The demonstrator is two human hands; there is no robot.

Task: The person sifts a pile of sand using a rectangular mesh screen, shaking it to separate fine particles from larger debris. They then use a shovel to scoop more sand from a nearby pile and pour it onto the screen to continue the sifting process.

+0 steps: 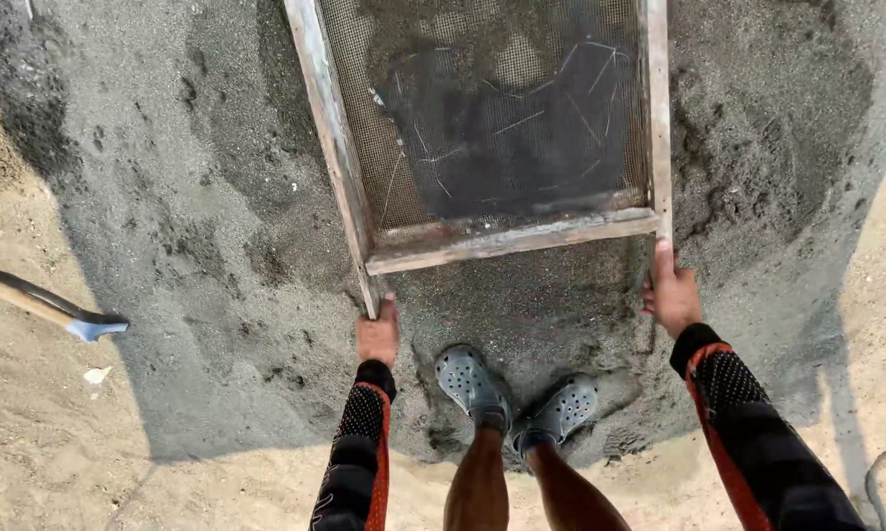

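A wooden-framed mesh sieve (507, 239) slants over a pile of dark grey sand (217, 226). Its wire screen (502, 118) carries a dark patch of sand and a few thin straws. My left hand (378, 332) grips the lower end of the frame's left rail. My right hand (671, 292) grips the lower end of the right rail. Both arms wear black sleeves with red trim. My feet in grey perforated clogs (514, 396) stand in the sand just below the sieve.
A long wooden handle with a blue metal socket (79, 323) lies at the left on the lighter tan ground (50, 433). Heaped, clumpy sand (767, 138) rises to the right of the sieve. A curved hose or cable edge (885, 482) shows at the bottom right.
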